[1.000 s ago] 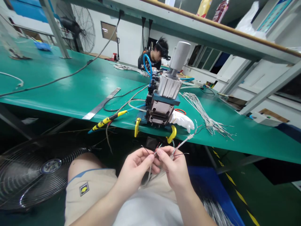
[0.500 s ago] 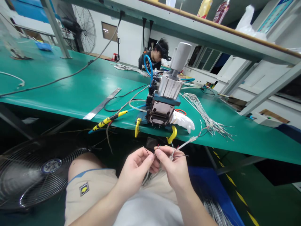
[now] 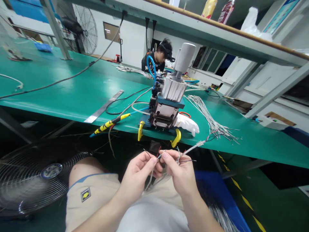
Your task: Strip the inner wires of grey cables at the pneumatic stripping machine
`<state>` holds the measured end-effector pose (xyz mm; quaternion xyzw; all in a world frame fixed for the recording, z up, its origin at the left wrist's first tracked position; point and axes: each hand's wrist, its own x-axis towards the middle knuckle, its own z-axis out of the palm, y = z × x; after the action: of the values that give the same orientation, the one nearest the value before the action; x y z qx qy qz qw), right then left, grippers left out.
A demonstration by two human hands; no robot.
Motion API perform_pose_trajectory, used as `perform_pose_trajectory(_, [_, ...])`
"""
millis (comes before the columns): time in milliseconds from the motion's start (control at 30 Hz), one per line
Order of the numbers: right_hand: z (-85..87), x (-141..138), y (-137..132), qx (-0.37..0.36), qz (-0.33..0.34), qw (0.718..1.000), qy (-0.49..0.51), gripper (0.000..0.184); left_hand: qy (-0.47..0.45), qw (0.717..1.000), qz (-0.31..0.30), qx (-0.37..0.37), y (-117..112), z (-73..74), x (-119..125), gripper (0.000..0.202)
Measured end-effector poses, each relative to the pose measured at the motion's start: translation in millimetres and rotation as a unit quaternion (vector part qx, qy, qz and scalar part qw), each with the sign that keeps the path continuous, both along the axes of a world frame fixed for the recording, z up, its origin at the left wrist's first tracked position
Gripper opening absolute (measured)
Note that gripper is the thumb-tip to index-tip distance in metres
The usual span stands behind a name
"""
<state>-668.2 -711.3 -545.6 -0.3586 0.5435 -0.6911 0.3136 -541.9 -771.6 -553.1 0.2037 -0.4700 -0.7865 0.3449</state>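
Both hands pinch a thin grey cable (image 3: 193,146) over the lap, its red and black strands splaying past the fingertips. Left hand (image 3: 137,175) and right hand (image 3: 180,174) grip it thumb-to-finger. The boxy metal machine (image 3: 166,106) sits just beyond.

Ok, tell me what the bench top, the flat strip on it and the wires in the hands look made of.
Bench top: green rubber-like mat, glossy reflections.
Flat strip: bare metal, probably steel, grey sheen.
Wires: likely plastic-sheathed, red, black, grey.
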Motion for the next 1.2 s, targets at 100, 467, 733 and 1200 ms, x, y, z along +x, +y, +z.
perform_pose_trajectory(100, [1.3,0.0,0.1,0.001,0.000,1.000,-0.001,0.016,0.000,1.000,0.008,-0.003,-0.1,-0.2,-0.9,0.023])
perform_pose_trajectory(467, [-0.5,-0.1,-1.4,0.001,0.014,1.000,-0.016,0.016,-0.025,0.999,0.009,-0.029,1.3,-0.3,1.0,0.026])
perform_pose_trajectory(733, [9.3,1.0,-4.3,0.043,0.057,0.991,-0.117,0.023,-0.016,0.999,-0.043,-0.008,-1.9,-1.9,2.2,0.027])
perform_pose_trajectory(1200, [6.2,6.7,-2.2,0.025,0.006,0.991,-0.129,0.025,0.010,0.999,-0.049,0.008,1.5,-2.6,1.8,0.024])
